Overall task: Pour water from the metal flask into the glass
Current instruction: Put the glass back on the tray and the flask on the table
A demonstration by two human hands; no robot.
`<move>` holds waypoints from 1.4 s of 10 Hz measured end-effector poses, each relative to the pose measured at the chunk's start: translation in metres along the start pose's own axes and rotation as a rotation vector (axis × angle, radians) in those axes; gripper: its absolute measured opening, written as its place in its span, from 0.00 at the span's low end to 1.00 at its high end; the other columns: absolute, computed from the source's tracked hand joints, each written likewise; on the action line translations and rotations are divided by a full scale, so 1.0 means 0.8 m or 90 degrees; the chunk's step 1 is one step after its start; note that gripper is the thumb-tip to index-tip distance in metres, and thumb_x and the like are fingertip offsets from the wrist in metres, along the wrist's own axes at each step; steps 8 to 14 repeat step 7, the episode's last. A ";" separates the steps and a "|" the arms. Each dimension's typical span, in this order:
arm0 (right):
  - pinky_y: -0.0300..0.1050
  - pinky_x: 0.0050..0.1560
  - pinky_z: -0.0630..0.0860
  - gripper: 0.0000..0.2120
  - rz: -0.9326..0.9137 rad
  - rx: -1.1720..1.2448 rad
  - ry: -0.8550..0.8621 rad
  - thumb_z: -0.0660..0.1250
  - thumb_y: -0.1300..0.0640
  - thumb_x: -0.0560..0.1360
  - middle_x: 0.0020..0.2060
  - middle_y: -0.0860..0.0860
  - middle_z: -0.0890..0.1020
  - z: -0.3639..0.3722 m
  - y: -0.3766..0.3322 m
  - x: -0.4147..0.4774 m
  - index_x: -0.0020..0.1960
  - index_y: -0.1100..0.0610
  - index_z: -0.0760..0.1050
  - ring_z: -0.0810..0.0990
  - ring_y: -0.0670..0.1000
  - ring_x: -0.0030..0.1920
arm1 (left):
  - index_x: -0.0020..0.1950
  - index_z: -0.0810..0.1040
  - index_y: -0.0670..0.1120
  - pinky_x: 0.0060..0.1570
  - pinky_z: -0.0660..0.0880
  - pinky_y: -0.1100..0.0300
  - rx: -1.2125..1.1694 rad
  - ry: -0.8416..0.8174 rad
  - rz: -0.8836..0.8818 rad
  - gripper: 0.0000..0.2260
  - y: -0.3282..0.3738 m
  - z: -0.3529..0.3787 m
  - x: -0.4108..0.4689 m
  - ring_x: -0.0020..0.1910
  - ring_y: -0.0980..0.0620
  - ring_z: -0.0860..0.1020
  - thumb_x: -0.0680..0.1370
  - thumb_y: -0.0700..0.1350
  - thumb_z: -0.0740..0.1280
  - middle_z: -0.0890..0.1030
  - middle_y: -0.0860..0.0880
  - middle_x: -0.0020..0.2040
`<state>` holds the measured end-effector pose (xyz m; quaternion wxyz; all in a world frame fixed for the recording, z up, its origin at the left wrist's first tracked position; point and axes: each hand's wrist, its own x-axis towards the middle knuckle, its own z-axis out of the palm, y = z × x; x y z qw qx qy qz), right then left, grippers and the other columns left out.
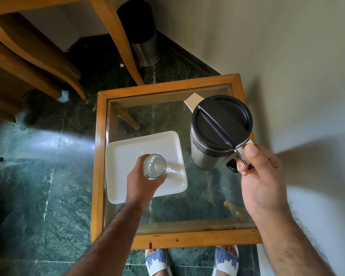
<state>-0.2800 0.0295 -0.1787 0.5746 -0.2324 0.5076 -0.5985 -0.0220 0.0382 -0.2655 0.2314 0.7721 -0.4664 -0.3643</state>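
The metal flask (219, 128) has a black lid and a steel spout at its far left. It stands upright at the right of the glass-topped table (167, 90). My right hand (261, 176) grips the flask's steel handle from the near side. A clear drinking glass (154, 165) is held upright in my left hand (141, 184) over a white square tray (127, 152). Whether the glass touches the tray cannot be told. The glass looks empty or nearly so.
The table has a wooden frame and stands close to a pale wall (287, 56) on the right. A wooden chair (28, 56) and a perforated steel bin (143, 44) stand on the dark green floor beyond. My sandalled feet (189, 261) show below the table's near edge.
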 end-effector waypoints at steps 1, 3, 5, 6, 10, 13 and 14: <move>0.42 0.37 0.62 0.40 -0.016 0.006 -0.006 0.82 0.37 0.63 0.37 0.62 0.61 -0.005 0.004 -0.003 0.36 0.68 0.62 0.64 0.49 0.34 | 0.66 0.75 0.52 0.46 0.71 0.73 0.007 0.002 0.003 0.31 -0.002 0.002 0.000 0.55 0.53 0.78 0.67 0.45 0.85 0.80 0.56 0.57; 0.43 0.37 0.63 0.37 -0.008 0.003 -0.028 0.81 0.35 0.64 0.38 0.57 0.69 -0.017 0.007 -0.011 0.40 0.69 0.72 0.65 0.48 0.35 | 0.73 0.71 0.51 0.62 0.78 0.52 0.023 -0.023 -0.008 0.37 0.002 -0.001 -0.005 0.59 0.52 0.76 0.68 0.46 0.84 0.79 0.53 0.64; 0.43 0.39 0.67 0.31 -0.014 -0.063 -0.017 0.79 0.32 0.64 0.37 0.54 0.74 -0.015 -0.004 -0.016 0.39 0.60 0.77 0.70 0.47 0.34 | 0.80 0.63 0.50 0.74 0.70 0.45 0.034 -0.051 -0.012 0.49 0.014 -0.017 -0.031 0.70 0.52 0.72 0.65 0.47 0.86 0.73 0.49 0.75; 0.45 0.47 0.72 0.24 -0.068 -0.120 0.042 0.74 0.33 0.70 0.41 0.50 0.78 -0.005 -0.009 -0.021 0.48 0.54 0.77 0.76 0.48 0.42 | 0.83 0.57 0.50 0.77 0.65 0.48 0.073 -0.042 0.014 0.49 0.019 -0.030 -0.049 0.77 0.49 0.67 0.70 0.56 0.81 0.67 0.49 0.80; 0.42 0.60 0.74 0.28 -0.149 -0.199 0.116 0.66 0.34 0.76 0.59 0.52 0.79 0.003 -0.033 -0.033 0.65 0.53 0.73 0.79 0.43 0.57 | 0.85 0.51 0.51 0.82 0.58 0.44 0.131 -0.017 0.070 0.46 0.043 -0.050 -0.065 0.83 0.49 0.57 0.75 0.67 0.70 0.57 0.51 0.85; 0.42 0.60 0.74 0.28 -0.149 -0.199 0.116 0.66 0.34 0.76 0.59 0.52 0.79 0.003 -0.033 -0.033 0.65 0.53 0.73 0.79 0.43 0.57 | 0.85 0.51 0.51 0.82 0.58 0.44 0.131 -0.017 0.070 0.46 0.043 -0.050 -0.065 0.83 0.49 0.57 0.75 0.67 0.70 0.57 0.51 0.85; 0.42 0.60 0.74 0.28 -0.149 -0.199 0.116 0.66 0.34 0.76 0.59 0.52 0.79 0.003 -0.033 -0.033 0.65 0.53 0.73 0.79 0.43 0.57 | 0.85 0.51 0.51 0.82 0.58 0.44 0.131 -0.017 0.070 0.46 0.043 -0.050 -0.065 0.83 0.49 0.57 0.75 0.67 0.70 0.57 0.51 0.85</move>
